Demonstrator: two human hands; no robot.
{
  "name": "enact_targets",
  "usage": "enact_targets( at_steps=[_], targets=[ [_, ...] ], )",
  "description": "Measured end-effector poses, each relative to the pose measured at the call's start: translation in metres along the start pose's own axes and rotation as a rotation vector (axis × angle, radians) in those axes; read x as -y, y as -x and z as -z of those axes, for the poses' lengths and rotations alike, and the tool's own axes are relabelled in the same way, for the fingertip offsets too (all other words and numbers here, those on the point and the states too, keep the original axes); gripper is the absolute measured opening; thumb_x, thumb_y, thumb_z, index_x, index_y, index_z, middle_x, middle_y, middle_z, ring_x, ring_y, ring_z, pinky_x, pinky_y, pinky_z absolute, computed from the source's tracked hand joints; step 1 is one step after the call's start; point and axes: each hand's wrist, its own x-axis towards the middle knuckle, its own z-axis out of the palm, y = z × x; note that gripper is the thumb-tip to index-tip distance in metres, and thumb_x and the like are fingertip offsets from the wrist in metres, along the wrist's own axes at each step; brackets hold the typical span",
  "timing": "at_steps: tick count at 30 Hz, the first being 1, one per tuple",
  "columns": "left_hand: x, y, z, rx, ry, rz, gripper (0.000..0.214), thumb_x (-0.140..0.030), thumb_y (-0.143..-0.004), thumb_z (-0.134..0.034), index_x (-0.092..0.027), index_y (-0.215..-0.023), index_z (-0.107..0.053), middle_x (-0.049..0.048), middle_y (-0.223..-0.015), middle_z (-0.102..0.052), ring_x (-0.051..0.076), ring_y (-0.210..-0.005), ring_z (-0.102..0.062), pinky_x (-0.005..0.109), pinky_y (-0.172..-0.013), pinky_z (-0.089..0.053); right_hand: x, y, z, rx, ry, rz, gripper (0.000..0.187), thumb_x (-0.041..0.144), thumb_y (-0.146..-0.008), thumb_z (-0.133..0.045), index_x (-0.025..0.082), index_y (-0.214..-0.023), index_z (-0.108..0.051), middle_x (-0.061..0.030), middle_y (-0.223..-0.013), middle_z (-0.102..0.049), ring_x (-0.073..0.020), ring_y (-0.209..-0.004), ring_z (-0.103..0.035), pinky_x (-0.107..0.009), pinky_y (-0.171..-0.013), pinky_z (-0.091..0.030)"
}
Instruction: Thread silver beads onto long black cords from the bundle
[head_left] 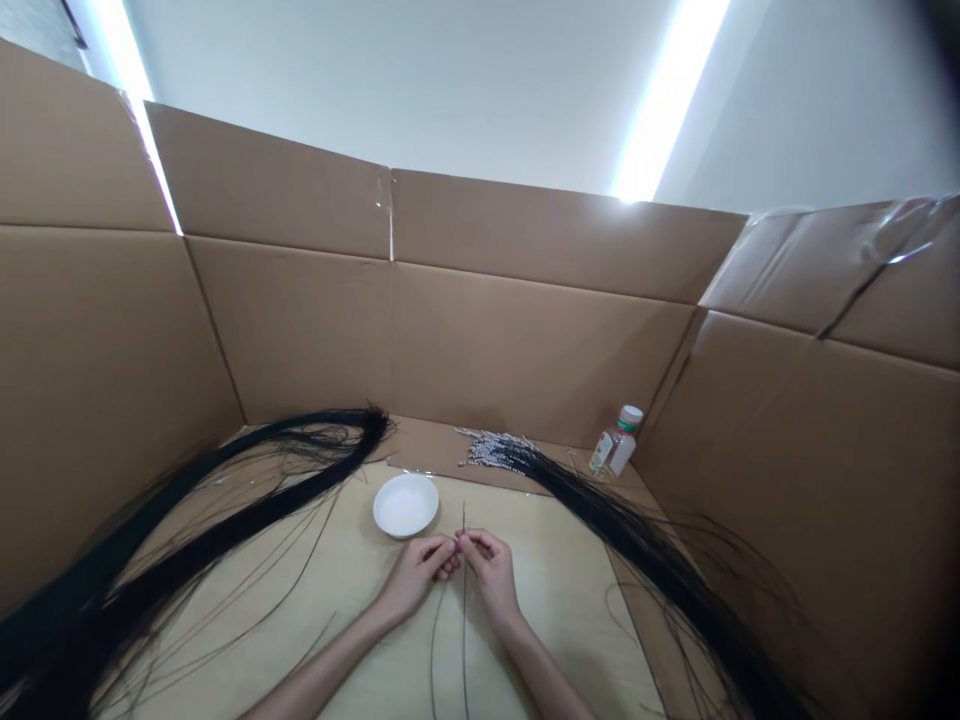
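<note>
My left hand (417,573) and my right hand (486,568) meet at the middle of the table, fingertips pinched together. Between them they hold a thin black cord (463,610) that sticks up a little past the fingers and trails back toward me in two strands. A small white bowl (406,504) sits just beyond my left hand. Whether a bead is between the fingertips is too small to tell.
A thick bundle of black cords (225,510) sweeps along the left side, another bundle (645,550) with silver beaded ends (491,449) runs along the right. A small bottle (616,441) stands at the back right. Tall cardboard walls (480,330) enclose the wooden table (555,590).
</note>
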Motion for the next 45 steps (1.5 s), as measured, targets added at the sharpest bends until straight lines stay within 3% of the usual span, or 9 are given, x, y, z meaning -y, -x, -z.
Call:
enact_targets(
  at_steps=[7, 14, 19, 24, 31, 34, 37, 41, 45],
  targets=[
    [0.005, 0.0, 0.001, -0.019, 0.009, -0.009, 0.044, -0.056, -0.081, -0.078, -0.012, -0.078, -0.071, 0.0018, -0.066, -0.061, 0.012, -0.055, -0.047, 0.026, -0.055, -0.033, -0.002, -0.001, 0.001, -0.008, -0.005, -0.059, 0.024, 0.038, -0.096, -0.072, 0.013, -0.098, -0.071, -0.0035, -0.095, -0.074, -0.0167, -0.085, -0.071, -0.035, -0.081, -0.06],
    [0.007, -0.004, 0.006, -0.033, 0.011, -0.025, 0.03, -0.044, -0.095, -0.068, -0.014, -0.089, -0.066, -0.0014, -0.075, -0.062, 0.012, -0.061, -0.056, 0.027, -0.06, -0.048, 0.0, 0.001, 0.006, -0.053, -0.068, -0.129, 0.025, 0.036, -0.101, -0.065, 0.013, -0.108, -0.066, -0.0002, -0.086, -0.068, -0.0059, -0.053, -0.054, -0.018, -0.047, -0.047],
    [0.007, -0.006, 0.009, -0.057, -0.021, -0.074, 0.028, -0.041, -0.098, -0.065, -0.014, -0.091, -0.064, -0.0015, -0.076, -0.062, 0.012, -0.064, -0.059, 0.028, -0.063, -0.052, 0.005, 0.002, 0.006, -0.06, -0.097, -0.135, 0.031, 0.04, -0.103, -0.06, 0.014, -0.119, -0.062, 0.0032, -0.077, -0.063, -0.0042, -0.045, -0.047, -0.015, -0.039, -0.037],
    [0.008, -0.007, 0.009, -0.033, -0.08, -0.135, 0.029, -0.043, -0.099, -0.062, -0.014, -0.094, -0.065, -0.0012, -0.077, -0.062, 0.013, -0.065, -0.059, 0.03, -0.064, -0.053, 0.003, 0.003, 0.004, -0.06, -0.067, -0.1, 0.026, 0.039, -0.102, -0.063, 0.013, -0.104, -0.066, 0.0065, -0.068, -0.056, -0.0042, -0.044, -0.044, -0.016, -0.042, -0.039],
    [0.0, 0.007, -0.008, 0.01, -0.225, -0.218, 0.034, -0.045, -0.096, -0.065, -0.014, -0.081, -0.066, -0.0002, -0.074, -0.064, 0.015, -0.066, -0.061, 0.03, -0.065, -0.052, 0.001, 0.006, 0.004, -0.012, -0.008, -0.129, 0.022, 0.035, -0.101, -0.066, 0.013, -0.102, -0.067, 0.0004, -0.084, -0.067, -0.0099, -0.064, -0.062, -0.023, -0.057, -0.055],
    [-0.016, 0.013, -0.007, -0.123, -0.326, -0.314, 0.032, -0.045, -0.094, -0.065, -0.016, -0.083, -0.071, 0.0058, -0.079, -0.07, 0.021, -0.075, -0.064, 0.033, -0.07, -0.051, 0.0, 0.004, 0.005, -0.044, -0.002, -0.127, 0.023, 0.036, -0.101, -0.065, 0.013, -0.104, -0.067, -0.0017, -0.091, -0.068, -0.0122, -0.071, -0.065, -0.026, -0.063, -0.058],
    [-0.048, 0.007, 0.01, -0.309, -0.42, -0.474, 0.023, -0.043, -0.091, -0.067, -0.021, -0.091, -0.074, 0.0101, -0.095, -0.073, 0.028, -0.096, -0.064, 0.038, -0.088, -0.051, -0.002, 0.002, 0.006, -0.084, -0.001, -0.117, 0.025, 0.037, -0.101, -0.064, 0.013, -0.11, -0.066, -0.004, -0.099, -0.069, -0.0144, -0.078, -0.068, -0.029, -0.068, -0.06],
    [-0.104, 0.001, 0.03, -0.493, -0.456, -0.707, 0.021, -0.041, -0.093, -0.065, -0.022, -0.097, -0.073, 0.0065, -0.093, -0.073, 0.023, -0.086, -0.066, 0.038, -0.084, -0.053, -0.005, -0.001, 0.007, -0.08, 0.017, -0.129, 0.025, 0.037, -0.101, -0.064, 0.013, -0.107, -0.066, -0.002, -0.092, -0.068, -0.0122, -0.071, -0.065, -0.026, -0.062, -0.057],
    [-0.146, 0.058, 0.022, -0.707, -0.36, -1.015, 0.04, -0.059, -0.092, -0.061, -0.03, -0.119, -0.06, 0.0031, -0.099, -0.07, 0.022, -0.083, -0.068, 0.04, -0.075, -0.059, -0.006, -0.002, 0.009, -0.067, 0.036, -0.153, 0.024, 0.036, -0.102, -0.063, 0.013, -0.104, -0.066, -0.0002, -0.086, -0.065, -0.0096, -0.063, -0.06, -0.022, -0.056, -0.053]
  ],
)
